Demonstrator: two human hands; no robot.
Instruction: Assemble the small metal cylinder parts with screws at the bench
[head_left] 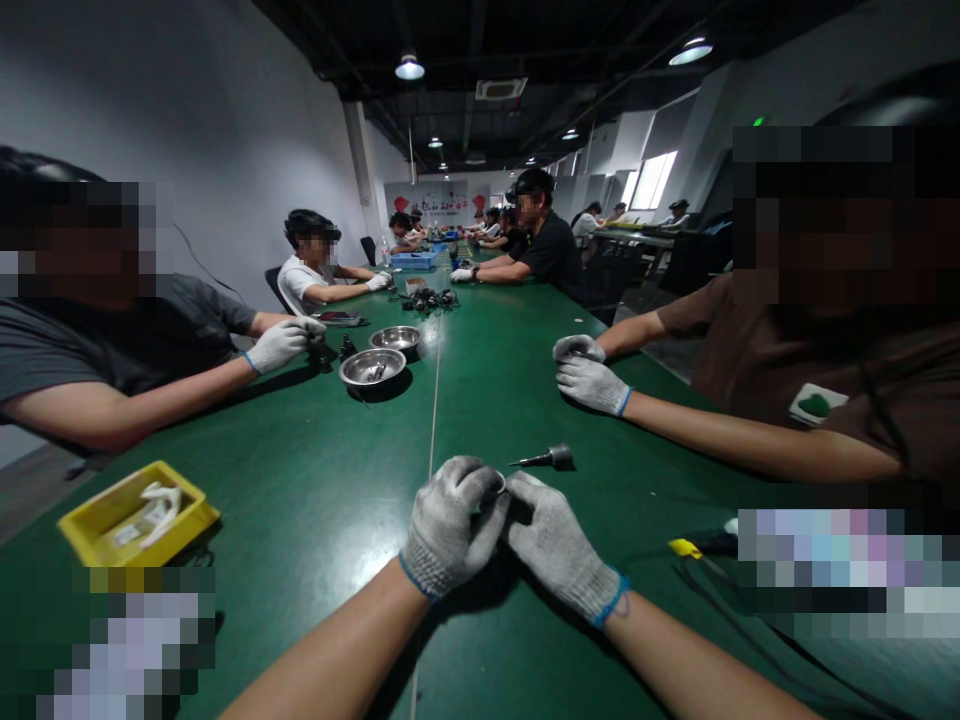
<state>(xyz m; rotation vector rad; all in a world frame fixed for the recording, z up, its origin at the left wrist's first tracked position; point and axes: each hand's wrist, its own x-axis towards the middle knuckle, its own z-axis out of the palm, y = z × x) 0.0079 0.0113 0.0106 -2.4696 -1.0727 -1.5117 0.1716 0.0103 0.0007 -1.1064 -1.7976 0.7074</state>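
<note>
Both my hands wear white knit gloves with blue cuffs, greyed at the fingers, and meet above the green table (pixel 360 480). My left hand (pixel 452 525) is closed, its thumb and fingers pinched at a small ring-shaped piece (pixel 501 484). My right hand (pixel 556 540) is closed too, with its fingertips against the same piece from the right. The gloves hide most of this piece, so its exact kind does not show. Just beyond my fingers lies a dark pointed tool (pixel 551 458) with a thick cylindrical end, its tip towards the left.
A yellow bin (pixel 82 528) with white scraps stands at left. Two metal bowls (pixel 352 376) and small black parts (pixel 346 347) lie farther off. Gloved co-workers sit on both sides. Cables (pixel 720 580) run at right. A dark heap of parts (pixel 427 299) lies mid-table.
</note>
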